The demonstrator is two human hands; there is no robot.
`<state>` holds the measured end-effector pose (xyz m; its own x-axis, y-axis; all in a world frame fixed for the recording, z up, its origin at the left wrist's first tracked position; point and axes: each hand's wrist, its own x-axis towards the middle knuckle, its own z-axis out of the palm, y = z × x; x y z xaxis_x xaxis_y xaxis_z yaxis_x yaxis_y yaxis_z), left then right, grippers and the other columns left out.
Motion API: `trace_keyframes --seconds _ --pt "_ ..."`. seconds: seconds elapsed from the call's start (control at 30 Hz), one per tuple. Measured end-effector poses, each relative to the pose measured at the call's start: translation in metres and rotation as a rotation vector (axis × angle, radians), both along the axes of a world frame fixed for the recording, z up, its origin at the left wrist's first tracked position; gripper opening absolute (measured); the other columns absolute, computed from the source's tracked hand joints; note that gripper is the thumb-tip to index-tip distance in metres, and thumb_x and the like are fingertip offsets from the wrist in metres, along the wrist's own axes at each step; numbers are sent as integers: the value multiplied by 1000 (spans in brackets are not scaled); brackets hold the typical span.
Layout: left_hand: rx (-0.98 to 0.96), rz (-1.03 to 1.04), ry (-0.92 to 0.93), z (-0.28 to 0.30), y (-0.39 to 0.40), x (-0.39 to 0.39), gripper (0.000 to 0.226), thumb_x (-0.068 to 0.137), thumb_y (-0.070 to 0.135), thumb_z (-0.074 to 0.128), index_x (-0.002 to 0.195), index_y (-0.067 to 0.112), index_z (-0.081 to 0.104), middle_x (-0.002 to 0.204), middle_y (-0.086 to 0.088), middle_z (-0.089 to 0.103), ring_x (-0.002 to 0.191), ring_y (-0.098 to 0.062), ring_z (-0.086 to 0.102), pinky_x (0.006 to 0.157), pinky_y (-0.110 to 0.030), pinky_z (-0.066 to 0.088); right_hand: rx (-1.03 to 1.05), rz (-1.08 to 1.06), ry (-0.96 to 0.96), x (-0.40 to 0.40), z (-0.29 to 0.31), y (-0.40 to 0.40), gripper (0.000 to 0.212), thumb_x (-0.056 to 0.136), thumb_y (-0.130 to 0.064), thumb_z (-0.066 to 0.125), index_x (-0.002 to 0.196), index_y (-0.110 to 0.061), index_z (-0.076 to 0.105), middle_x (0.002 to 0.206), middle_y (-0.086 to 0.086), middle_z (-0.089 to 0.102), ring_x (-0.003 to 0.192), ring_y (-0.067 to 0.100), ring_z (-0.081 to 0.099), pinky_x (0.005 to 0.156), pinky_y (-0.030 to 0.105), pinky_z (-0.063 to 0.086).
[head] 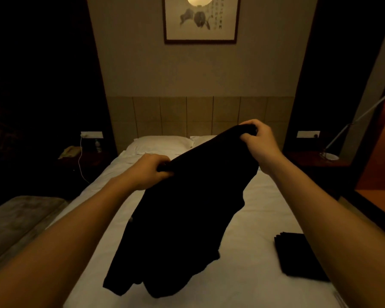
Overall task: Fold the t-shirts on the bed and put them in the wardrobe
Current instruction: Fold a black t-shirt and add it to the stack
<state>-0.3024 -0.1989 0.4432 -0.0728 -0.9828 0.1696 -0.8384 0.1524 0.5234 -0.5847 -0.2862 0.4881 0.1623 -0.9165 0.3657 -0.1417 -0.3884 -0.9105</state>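
Both hands grip the top edge of the black t-shirt point(182, 210), the left hand point(150, 171) lower and nearer, the right hand point(259, 138) higher and farther, its length hanging down onto the bed point(253, 292)

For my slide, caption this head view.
Both hands, left hand and right hand, hold up a black t-shirt over the bed.

Bedroom: white bed point(265, 196), padded headboard point(200, 114), bedside lamp point(333, 150).
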Motion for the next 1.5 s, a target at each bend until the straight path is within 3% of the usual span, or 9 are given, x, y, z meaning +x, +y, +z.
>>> trace_keyframes --seconds 0.4,0.53,0.67,0.83,1.07,1.17,1.27,1.4,1.5 --pt "-173 226 64 -12 -2 17 21 100 8 46 108 14 65 92 -11 66 88 -34 62 71 -38 46 390 161 -349 32 29 25 19 100 -4 42 107 -11 59 90 9 64 72 21 64 51 26 51" --pt "-220 366 -51 -39 -2 -16 34 94 24 56 128 19 54 122 -10 52 111 -31 53 88 -46 49 446 184 -482 62 24 35 27 101 0 36 107 -11 60 95 12 62 79 23 61 57 31 52" --pt "-415 378 453 -72 22 -81 24 96 42 55 115 26 58 90 -1 60 81 -18 60 74 -40 51 406 101 -494 94 13 46 33 98 5 32 98 -11 61 91 13 59 77 24 57 55 30 48" --pt "-281 141 731 -98 36 -121 28 87 55 59 111 42 54 102 24 64 94 5 62 79 -15 51 408 105 -528 104 10 55 30 97 7 34 96 -8 60 93 13 56 81 23 57 56 30 52" --pt "64 197 674 -122 16 -67 23 95 10 51 101 24 68 91 -2 72 85 -25 67 62 -26 46 300 -200 -596 65 9 30 22 96 0 39 92 -12 58 92 9 57 85 24 58 63 32 55" --pt "12 193 550 -107 7 -55 23 92 6 52 103 18 68 94 -3 72 87 -21 68 65 -27 49 219 -415 -99 43 -12 17 12 99 -22 48 108 -14 51 107 9 56 103 32 57 82 44 53" --pt "-65 86 392 -62 -9 -56 27 85 0 50 92 20 67 90 -2 70 85 -16 66 70 -29 50 -56 -495 762 36 -38 20 86 83 -72 52 144 -16 29 148 16 32 137 38 30 109 51 30" --pt "-74 -16 158 -6 -23 -61 19 85 3 55 90 16 68 91 -1 69 87 -19 65 74 -33 51 -287 151 691 56 -43 43 92 85 -67 58 156 -25 18 151 6 40 139 24 37 112 42 35" --pt "-144 105 358 10 -25 -57 13 85 2 59 92 12 62 81 -3 68 71 -18 64 56 -24 47 -153 266 677 66 -40 48 91 93 -46 60 158 -18 2 141 8 53 123 22 54 99 35 47"
